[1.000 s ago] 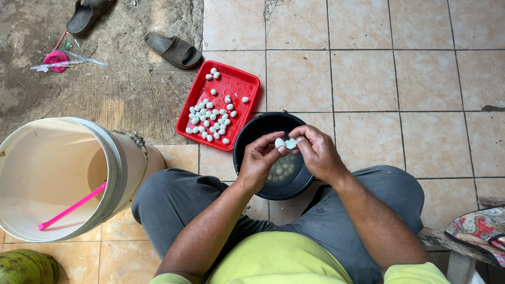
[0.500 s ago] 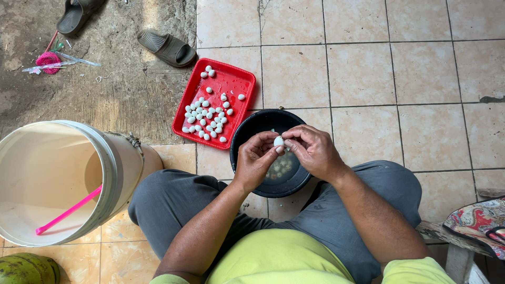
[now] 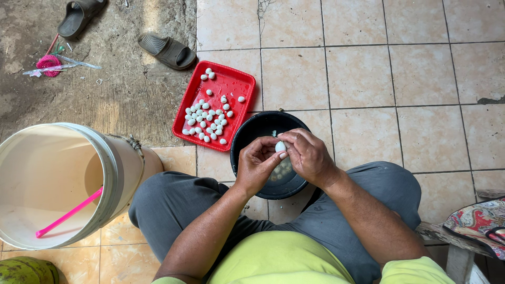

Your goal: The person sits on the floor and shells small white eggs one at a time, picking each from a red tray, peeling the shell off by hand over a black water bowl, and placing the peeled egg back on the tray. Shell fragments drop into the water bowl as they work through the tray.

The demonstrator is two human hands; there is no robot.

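Both hands meet over a black bowl (image 3: 251,130) on the tiled floor between my knees. My left hand (image 3: 258,164) and my right hand (image 3: 306,155) pinch one small white egg-like piece (image 3: 280,146) between their fingertips. More pale pieces lie in water inside the bowl, partly hidden under my hands. A red rectangular tray (image 3: 235,84) just beyond the bowl, to its left, carries several of the same white pieces (image 3: 206,121).
A large cream bucket (image 3: 113,158) with a pink stick (image 3: 68,213) inside stands at my left knee. Two dark sandals (image 3: 167,51) lie on the bare concrete at the top left. A patterned cloth (image 3: 476,218) rests on a low wooden seat at right.
The two white pieces seen apart at my fingertips a second ago now show as one piece pinched between both hands. The hands sank slightly over the bowl.
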